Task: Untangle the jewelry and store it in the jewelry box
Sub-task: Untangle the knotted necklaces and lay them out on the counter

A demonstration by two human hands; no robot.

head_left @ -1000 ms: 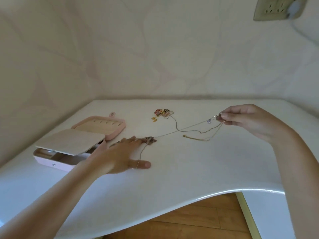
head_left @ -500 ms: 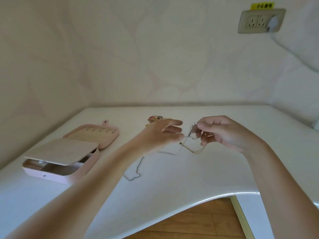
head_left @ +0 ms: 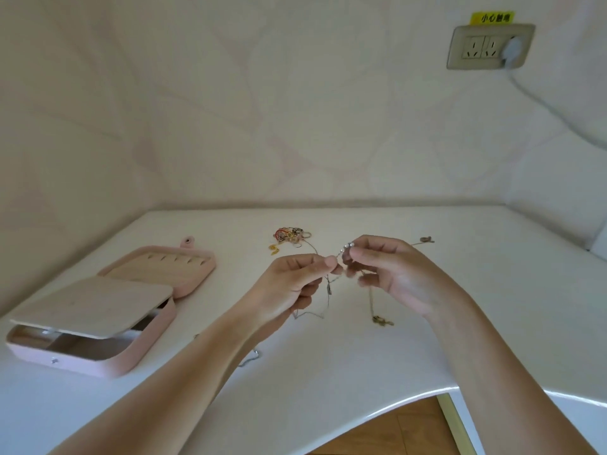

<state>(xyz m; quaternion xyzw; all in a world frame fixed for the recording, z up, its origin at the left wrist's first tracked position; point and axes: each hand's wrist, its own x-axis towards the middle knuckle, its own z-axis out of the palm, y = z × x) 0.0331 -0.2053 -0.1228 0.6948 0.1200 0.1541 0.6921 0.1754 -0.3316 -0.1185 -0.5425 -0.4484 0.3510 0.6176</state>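
Note:
My left hand (head_left: 292,284) and my right hand (head_left: 391,274) meet above the middle of the white table (head_left: 328,372), both pinching thin tangled chains (head_left: 328,290). A few small pearls (head_left: 346,247) show above my right fingertips. Chain ends hang down to the table, one with a small gold pendant (head_left: 382,320). A colourful heap of tangled jewelry (head_left: 290,236) lies further back. The pink jewelry box (head_left: 98,310) sits at the left, lid flipped open, with an inner tray slid partly aside.
The table sits in a corner of pale walls. A wall socket (head_left: 489,46) with a plugged-in cable is at the upper right. A small charm (head_left: 426,239) lies behind my right hand. The table's front edge curves above a wooden floor (head_left: 394,435).
My left hand rose from the table and came to my right hand. My right hand drew in toward the middle. The stretched chains now hang slack between the hands.

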